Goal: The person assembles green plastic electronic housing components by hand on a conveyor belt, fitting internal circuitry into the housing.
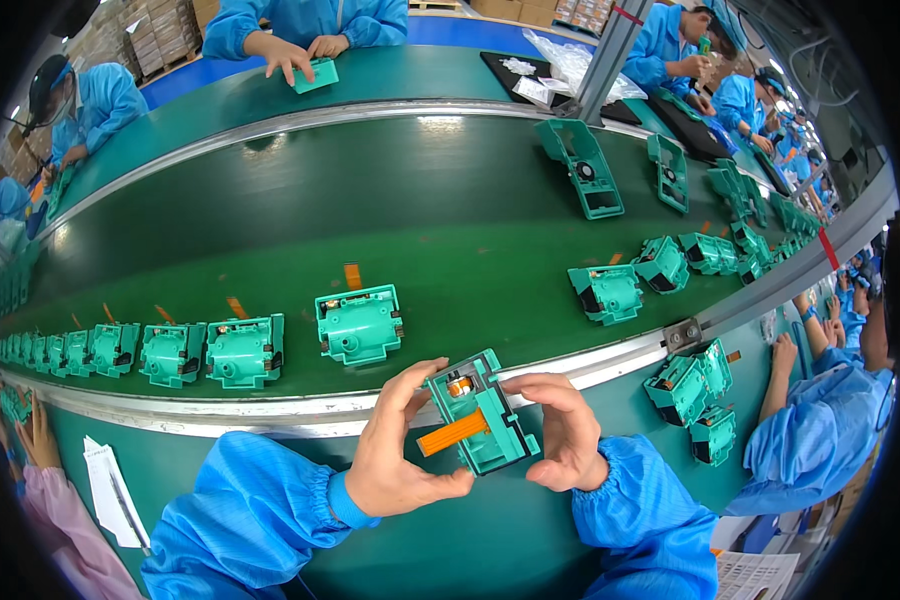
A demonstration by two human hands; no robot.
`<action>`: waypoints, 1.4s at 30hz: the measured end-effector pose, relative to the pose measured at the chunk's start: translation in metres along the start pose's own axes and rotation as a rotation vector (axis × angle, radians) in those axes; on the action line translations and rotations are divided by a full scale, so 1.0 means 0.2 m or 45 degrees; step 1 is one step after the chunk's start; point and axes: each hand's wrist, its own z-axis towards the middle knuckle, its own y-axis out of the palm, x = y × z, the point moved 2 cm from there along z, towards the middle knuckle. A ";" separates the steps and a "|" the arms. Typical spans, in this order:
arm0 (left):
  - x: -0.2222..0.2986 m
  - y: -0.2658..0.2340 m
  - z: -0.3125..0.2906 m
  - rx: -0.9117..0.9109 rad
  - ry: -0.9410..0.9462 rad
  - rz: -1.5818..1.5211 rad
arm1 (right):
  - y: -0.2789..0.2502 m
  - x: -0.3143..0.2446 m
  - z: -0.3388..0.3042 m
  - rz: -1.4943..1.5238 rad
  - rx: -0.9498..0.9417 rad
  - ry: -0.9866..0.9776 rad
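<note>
because the orange flat ribbon cable (448, 436) stands out from the open teal plastic housing (510, 440) toward the left palm, it could plausibly be creased, or strained at its root, if the left hand (395, 460) closed further or the housing were turned. a slack hold might also let the housing slip and knock against the metal rail (270, 412) just beyond. the housing lies between the two hands, tilted, above the near worktop (450, 540). left hand: curved, thumb and fingers pinching the housing's left side. right hand (570, 430): forefinger and thumb parted about the right side, the forefinger apparently at the upper corner; whether the thumb also presses, making a true grip, cannot be told. beyond the rail, similar housings (359, 325) stand on the green conveyor belt (270, 180).
</note>
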 end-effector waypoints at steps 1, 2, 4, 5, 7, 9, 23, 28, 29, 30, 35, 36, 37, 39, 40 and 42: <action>0.00 0.00 0.00 0.011 0.008 0.019 | 0.00 0.00 0.00 -0.004 0.002 0.011; 0.01 0.00 0.00 0.011 0.010 0.021 | -0.01 0.00 -0.01 -0.004 0.002 0.009; 0.01 0.01 0.00 -0.018 0.001 -0.018 | -0.01 0.00 -0.01 -0.009 0.012 0.023; 0.02 0.01 0.01 -0.021 0.003 -0.018 | -0.01 -0.01 -0.01 -0.011 0.014 0.021; 0.03 0.02 0.03 -0.108 -0.002 -0.136 | -0.02 0.00 0.00 0.031 0.086 0.055; 0.02 0.02 0.03 -0.149 -0.146 -0.409 | -0.02 0.00 0.00 0.008 0.130 0.051; -0.09 0.03 0.00 -0.243 -0.953 -1.973 | -0.03 -0.01 -0.02 -0.079 0.186 0.030; -0.05 0.01 0.02 -0.238 -0.617 -1.517 | 0.00 -0.07 -0.01 -0.450 0.116 -0.201; -0.02 0.01 0.04 -0.147 -0.589 -1.382 | 0.02 -0.09 -0.01 -0.634 0.056 -0.352; 0.00 0.01 0.05 -0.056 -0.515 -1.228 | 0.03 -0.11 -0.01 -0.639 0.059 -0.354; 0.01 0.03 0.04 0.029 -0.176 -0.802 | 0.07 -0.09 0.07 -0.804 -0.044 0.028; 0.01 0.03 0.04 0.027 -0.174 -0.805 | 0.07 -0.08 0.09 -0.787 0.017 0.133; 0.02 0.02 0.04 -0.003 -0.157 -0.650 | 0.05 -0.05 0.09 -0.775 -0.016 0.147; 0.03 0.02 0.05 -0.011 -0.198 -0.538 | 0.02 -0.01 0.11 -0.747 -0.051 0.175; 0.02 0.02 0.06 -0.013 -0.196 -0.541 | 0.02 0.00 0.11 -0.715 -0.085 0.204; 0.00 0.02 0.07 -0.011 -0.269 -0.581 | 0.03 -0.01 0.10 -0.688 -0.109 0.273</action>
